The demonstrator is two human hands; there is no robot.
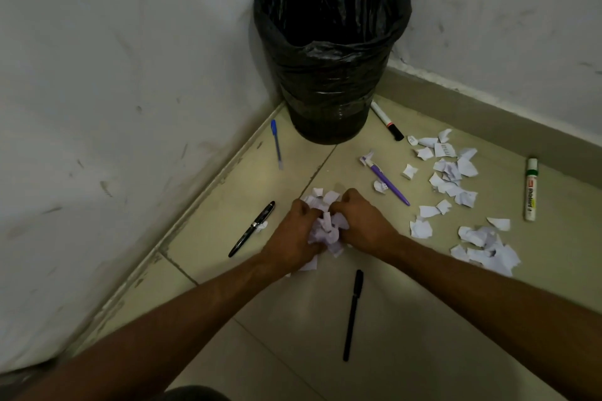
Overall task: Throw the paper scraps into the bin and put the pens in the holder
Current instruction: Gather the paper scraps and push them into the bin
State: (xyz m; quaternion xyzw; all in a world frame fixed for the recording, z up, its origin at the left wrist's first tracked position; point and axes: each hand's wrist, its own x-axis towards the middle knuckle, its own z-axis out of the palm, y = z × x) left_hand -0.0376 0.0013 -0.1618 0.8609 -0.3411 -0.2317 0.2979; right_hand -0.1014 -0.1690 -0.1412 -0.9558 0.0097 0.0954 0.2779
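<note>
A bunch of white paper scraps [328,227] is pressed between my left hand [293,234] and my right hand [361,218], low over the floor. More scraps [454,172] lie scattered to the right, with another heap [485,247] nearer me. The bin [329,52], lined with a black bag, stands open in the corner beyond my hands. Pens lie around: a blue pen [277,144], a black fountain pen [251,228], a purple pen [387,182], a black pen [352,314], a black-capped marker [387,120] and a green-capped whiteboard marker [531,189]. No pen holder is in view.
Two scuffed white walls [114,75] meet behind the bin. A grey skirting [488,114] runs along the right wall. The floor is pale tile [423,335].
</note>
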